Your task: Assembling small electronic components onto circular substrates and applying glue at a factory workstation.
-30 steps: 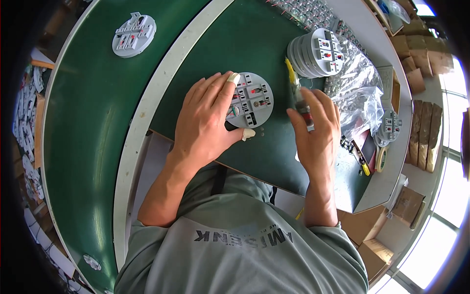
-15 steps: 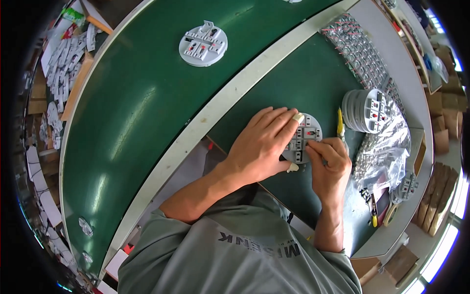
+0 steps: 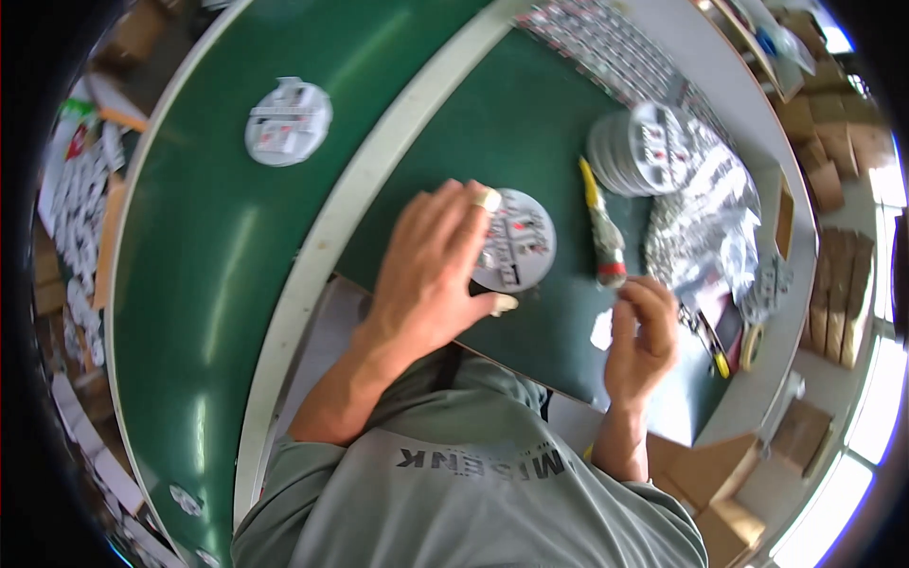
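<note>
A round light-grey disc [image 3: 532,248] with small dark and red fittings on its face lies on the green bench. My left hand [image 3: 426,265] is beside its left edge, fingers stretched out and thumb apart. The index fingertip reaches the disc's upper left rim; pale covers sit on index and thumb. My right hand [image 3: 646,331] is off the disc, fingers curled into a pinch at the near end of a slim tool [image 3: 606,232] with a yellow far end and a red band. Blur hides whether the fingertips touch it or hold something small.
Right of the tool stands a stack of similar discs [image 3: 630,151], beside clear plastic bags [image 3: 705,204]. Rows of small parts [image 3: 615,57] lie behind. A yellow-handled tool [image 3: 712,350] lies at right. Across a pale rail [image 3: 331,222], another disc [image 3: 289,123] sits on the green surface.
My right hand has left the disc and moved right to the near end of the slim tool. My left hand stays by the disc. The whole view has shifted.
</note>
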Action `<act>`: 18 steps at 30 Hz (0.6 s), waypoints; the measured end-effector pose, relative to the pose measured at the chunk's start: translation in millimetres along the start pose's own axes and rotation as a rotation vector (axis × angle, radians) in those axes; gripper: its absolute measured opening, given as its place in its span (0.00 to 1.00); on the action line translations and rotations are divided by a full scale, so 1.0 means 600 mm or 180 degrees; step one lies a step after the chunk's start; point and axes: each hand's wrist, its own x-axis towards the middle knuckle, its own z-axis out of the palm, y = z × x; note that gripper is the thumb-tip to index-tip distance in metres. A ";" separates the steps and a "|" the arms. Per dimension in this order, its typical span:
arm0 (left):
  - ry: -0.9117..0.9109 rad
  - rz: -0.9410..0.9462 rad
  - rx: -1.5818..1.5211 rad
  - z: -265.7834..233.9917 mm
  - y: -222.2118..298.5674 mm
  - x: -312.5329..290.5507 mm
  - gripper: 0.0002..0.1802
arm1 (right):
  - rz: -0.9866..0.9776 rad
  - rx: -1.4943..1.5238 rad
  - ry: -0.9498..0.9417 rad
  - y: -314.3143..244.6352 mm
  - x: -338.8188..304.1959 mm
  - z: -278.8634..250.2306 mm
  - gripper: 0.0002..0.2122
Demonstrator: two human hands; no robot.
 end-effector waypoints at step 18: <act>-0.0541 0.0092 0.0056 0.010 0.010 0.024 0.73 | -0.0363 -0.2561 0.0206 0.298 0.187 -0.145 0.16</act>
